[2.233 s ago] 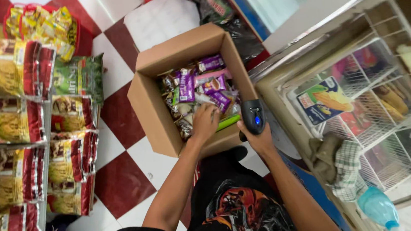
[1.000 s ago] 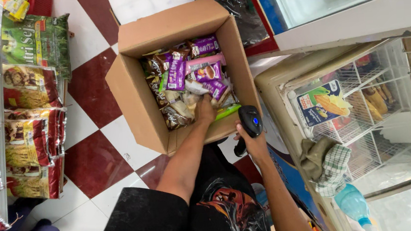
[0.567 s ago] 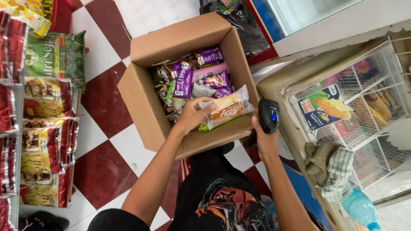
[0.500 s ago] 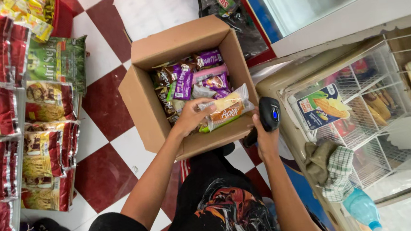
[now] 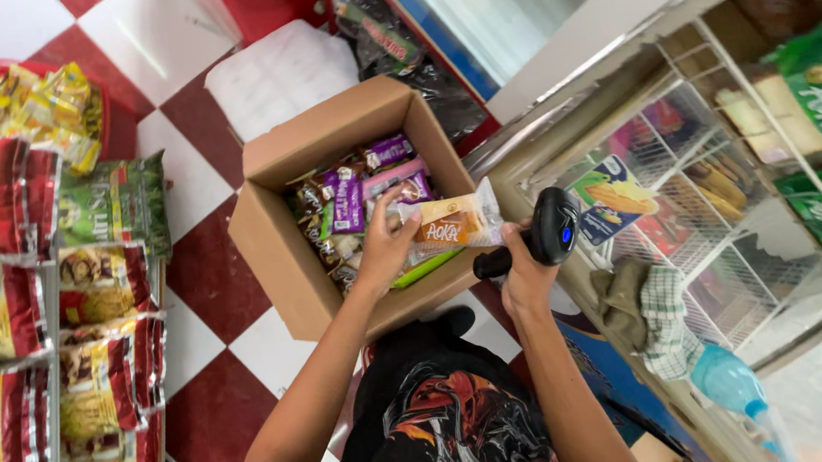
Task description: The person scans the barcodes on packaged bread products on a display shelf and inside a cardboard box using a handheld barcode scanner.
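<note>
My left hand (image 5: pixel 388 248) grips a clear-wrapped orange snack packet (image 5: pixel 451 225), holding it just above the open cardboard box (image 5: pixel 282 243) of purple and brown snack packs on the checkered floor (image 5: pixel 205 281). My right hand (image 5: pixel 526 275) is closed around a black handheld scanner (image 5: pixel 547 233), just beside the packet's end.

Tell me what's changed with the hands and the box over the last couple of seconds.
The left hand, which was down among the packets, has taken hold of an orange-and-clear snack packet and lifted it above the cardboard box, toward the scanner. The right hand kept its grip on the black handheld scanner beside the box. The box stayed on the checkered floor.
</note>
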